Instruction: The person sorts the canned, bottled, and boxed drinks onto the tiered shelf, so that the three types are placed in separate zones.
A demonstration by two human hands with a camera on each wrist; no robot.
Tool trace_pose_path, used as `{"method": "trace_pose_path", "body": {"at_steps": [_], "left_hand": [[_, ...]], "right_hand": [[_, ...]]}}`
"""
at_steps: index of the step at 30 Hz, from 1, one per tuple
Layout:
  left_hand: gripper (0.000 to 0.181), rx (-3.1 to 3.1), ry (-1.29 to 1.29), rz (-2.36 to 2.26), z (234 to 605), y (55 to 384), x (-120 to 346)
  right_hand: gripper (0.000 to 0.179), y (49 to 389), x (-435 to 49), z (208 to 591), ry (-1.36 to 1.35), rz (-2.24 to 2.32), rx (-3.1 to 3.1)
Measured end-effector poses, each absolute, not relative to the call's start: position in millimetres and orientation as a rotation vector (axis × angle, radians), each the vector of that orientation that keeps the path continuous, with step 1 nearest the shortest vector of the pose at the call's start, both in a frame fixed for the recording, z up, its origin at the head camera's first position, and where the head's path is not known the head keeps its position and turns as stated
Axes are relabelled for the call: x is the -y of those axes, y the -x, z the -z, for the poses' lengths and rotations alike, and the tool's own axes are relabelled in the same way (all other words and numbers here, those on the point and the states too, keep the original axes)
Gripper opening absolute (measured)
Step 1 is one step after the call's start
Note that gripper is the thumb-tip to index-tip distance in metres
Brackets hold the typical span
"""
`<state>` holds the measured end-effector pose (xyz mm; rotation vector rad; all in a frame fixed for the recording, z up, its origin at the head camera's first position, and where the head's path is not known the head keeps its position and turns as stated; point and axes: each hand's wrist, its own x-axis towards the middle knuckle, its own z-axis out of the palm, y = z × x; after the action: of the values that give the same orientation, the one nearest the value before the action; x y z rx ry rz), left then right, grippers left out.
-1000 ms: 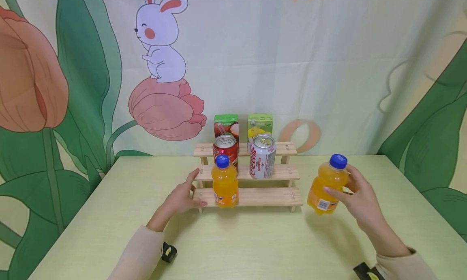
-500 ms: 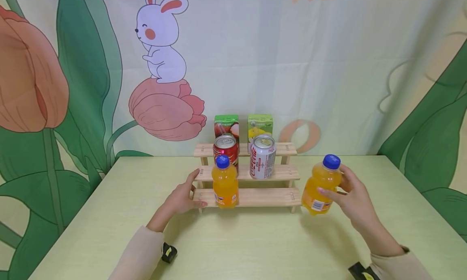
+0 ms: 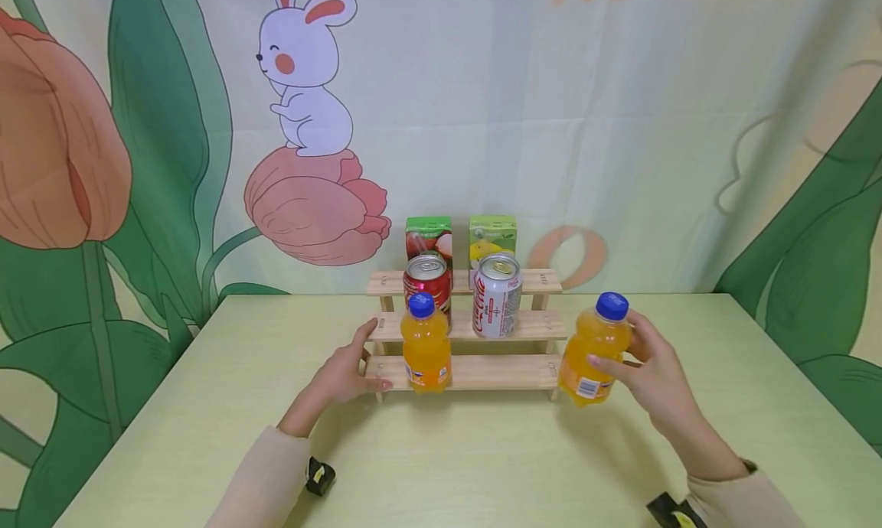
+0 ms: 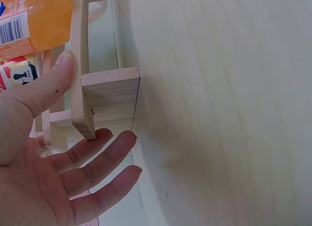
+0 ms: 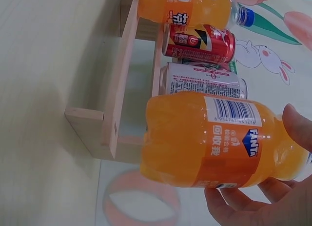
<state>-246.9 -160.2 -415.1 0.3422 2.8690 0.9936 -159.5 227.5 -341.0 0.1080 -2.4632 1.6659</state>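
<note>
My right hand [image 3: 658,375] grips a bottle of orange soda [image 3: 594,352] with a blue cap, thumb in front and fingers behind. The bottle tilts slightly beside the right end of a three-tier wooden display rack [image 3: 503,373]. Its Fanta label faces the right wrist view, fingers around the neck end. My left hand [image 3: 344,371] rests against the rack's left end, thumb [image 4: 63,70] on the lowest plank's edge and the other fingers spread. A second orange soda bottle [image 3: 426,352] stands on the lowest tier, near that hand.
On the middle tier stand a red can [image 3: 419,279] and a white cola can [image 3: 496,302]. Two juice boxes stand on the top tier, a green-topped one [image 3: 429,229] and a light green one [image 3: 492,233]. A printed curtain [image 3: 620,130] hangs behind the table [image 3: 482,467].
My right hand has carried its orange soda bottle leftward, up to the rack's right end. The left hand and the things on the rack have stayed in place.
</note>
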Motion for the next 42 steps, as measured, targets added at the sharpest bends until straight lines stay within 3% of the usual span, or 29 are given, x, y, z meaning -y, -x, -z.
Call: {"method": "trace_pose_path", "body": {"at_steps": [42], "left_hand": [[0.100,-2.866,-0.362,-1.010,414.8,246.2,161.1]], "right_hand": [[0.067,177.7,-177.3,344.5,-0.226,-1.749,2.431]]}}
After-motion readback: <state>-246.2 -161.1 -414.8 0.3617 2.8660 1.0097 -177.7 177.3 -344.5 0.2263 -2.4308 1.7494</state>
